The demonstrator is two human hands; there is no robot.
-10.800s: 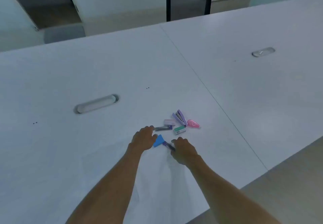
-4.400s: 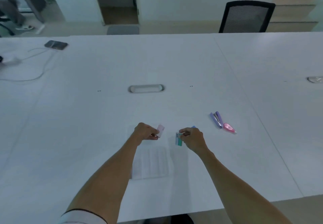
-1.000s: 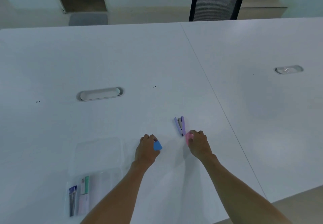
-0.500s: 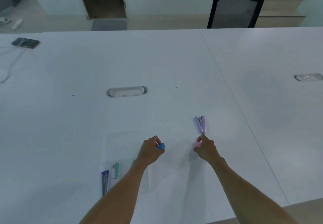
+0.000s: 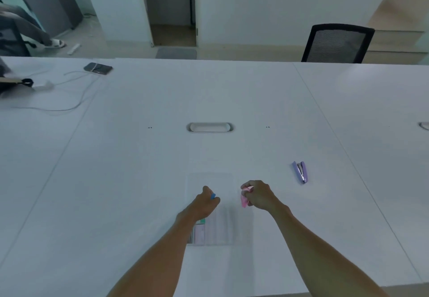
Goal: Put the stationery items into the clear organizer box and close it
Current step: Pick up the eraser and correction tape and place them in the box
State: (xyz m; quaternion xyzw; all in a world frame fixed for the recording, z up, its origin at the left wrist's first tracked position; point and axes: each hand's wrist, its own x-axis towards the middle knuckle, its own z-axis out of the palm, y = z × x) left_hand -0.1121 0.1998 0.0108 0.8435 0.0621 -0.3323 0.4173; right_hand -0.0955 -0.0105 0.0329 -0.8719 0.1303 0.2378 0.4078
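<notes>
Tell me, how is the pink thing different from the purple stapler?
The pink item is pinched in the right hand, while the purple stapler lies alone on the table. The pink item hangs beside the clear organizer box; the purple stapler sits farther right. Both are still outside the box.

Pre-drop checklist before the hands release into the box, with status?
1. Left hand grips the blue item: ok.
2. Right hand grips the pink item: ok.
3. Box open, lid laid back: ok.
4. Left hand over the box: ok.
5. Pink item over a compartment: cannot tell, it looks near the right edge.
6. All items collected: not ok, stapler lies on the table.
</notes>
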